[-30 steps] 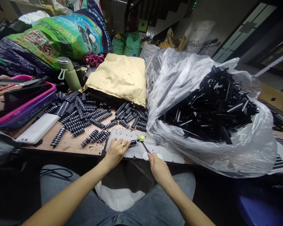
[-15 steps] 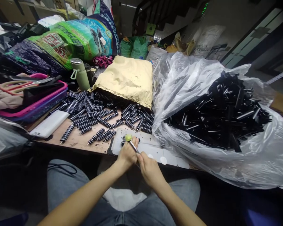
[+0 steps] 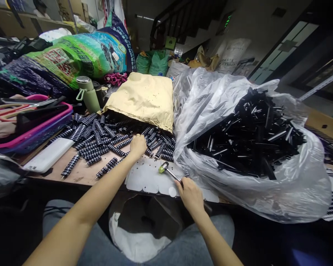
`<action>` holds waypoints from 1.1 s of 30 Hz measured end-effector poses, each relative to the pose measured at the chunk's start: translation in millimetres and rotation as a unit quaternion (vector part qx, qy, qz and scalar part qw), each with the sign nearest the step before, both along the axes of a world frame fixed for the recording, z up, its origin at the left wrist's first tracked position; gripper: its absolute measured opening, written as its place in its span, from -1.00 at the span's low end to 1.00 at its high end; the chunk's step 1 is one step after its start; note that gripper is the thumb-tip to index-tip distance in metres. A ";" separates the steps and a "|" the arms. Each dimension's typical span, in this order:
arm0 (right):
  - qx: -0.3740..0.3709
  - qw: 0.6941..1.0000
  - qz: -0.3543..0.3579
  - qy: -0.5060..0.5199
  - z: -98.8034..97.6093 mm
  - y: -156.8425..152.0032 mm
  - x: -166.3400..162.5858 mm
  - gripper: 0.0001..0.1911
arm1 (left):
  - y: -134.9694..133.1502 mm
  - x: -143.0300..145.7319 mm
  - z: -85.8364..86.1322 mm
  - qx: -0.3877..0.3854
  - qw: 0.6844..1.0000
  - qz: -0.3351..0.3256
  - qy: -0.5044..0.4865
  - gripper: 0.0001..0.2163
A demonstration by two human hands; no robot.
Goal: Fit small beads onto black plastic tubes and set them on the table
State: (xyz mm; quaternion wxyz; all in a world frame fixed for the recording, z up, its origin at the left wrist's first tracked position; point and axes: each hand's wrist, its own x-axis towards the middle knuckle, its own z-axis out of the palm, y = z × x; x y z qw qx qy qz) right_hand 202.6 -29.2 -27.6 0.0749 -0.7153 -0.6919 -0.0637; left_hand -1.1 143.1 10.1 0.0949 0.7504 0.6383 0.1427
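My right hand (image 3: 192, 195) grips the dark handle of a small hammer (image 3: 163, 167) with a yellow-green tip. Its head hangs over or rests on a white plate (image 3: 144, 176) at the table's front edge. Beyond the plate, my left hand (image 3: 138, 145) reaches to a heap of black rollers with rows of white marks (image 3: 96, 135) and thin metal pins at their ends. Its fingers are curled down and pressed together; whatever they hold is hidden. A yellowish sack (image 3: 141, 98) lies behind the heap.
A big clear plastic bag (image 3: 205, 96) full of black parts (image 3: 255, 136) takes up the right side. At left are a white phone-like slab (image 3: 48, 155), a pink basket (image 3: 36, 125) with scissors, and a green flask (image 3: 88, 95). Between my knees, a white-edged bag (image 3: 133, 240) gapes.
My left hand has left the plate and moved up to the roller heap. My right hand has drawn right with the hammer. The dark piece under my left hand no longer shows on the plate.
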 end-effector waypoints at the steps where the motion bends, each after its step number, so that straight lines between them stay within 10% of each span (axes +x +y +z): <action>1: 0.016 1.000 0.011 0.011 0.8 0.8 0.2 -0.63 | 16.5 2.6 -2.4 -0.007 1.000 -0.002 0.006 -0.72; 6: 0.117 0.989 0.063 0.065 38.1 30.4 21.5 -0.70 | 54.1 16.7 -17.1 -0.053 0.998 -0.029 0.021 -0.71; 11: 0.148 0.986 -0.078 -0.021 79.3 106.6 54.9 -0.73 | 61.8 16.2 -12.1 -0.086 0.995 -0.051 0.006 -0.67; 18: 0.105 0.986 -0.116 -0.059 85.3 116.1 56.9 -0.65 | 6.4 -12.7 12.2 -0.051 0.981 -0.016 -0.186 -0.59; 25: 0.122 0.989 0.078 -0.044 65.0 19.9 -16.6 -0.69 | -100.0 27.1 4.0 -0.257 0.774 -0.028 -0.578 -0.67; 30: 0.105 0.970 0.193 0.105 65.7 13.5 -54.1 -0.83 | -107.4 32.2 3.0 -0.314 0.659 0.023 -0.684 -0.73; 33: 0.054 0.938 0.293 0.179 74.6 21.0 -51.0 -0.27 | -100.7 10.8 6.4 -0.407 0.579 -0.006 -0.706 -0.73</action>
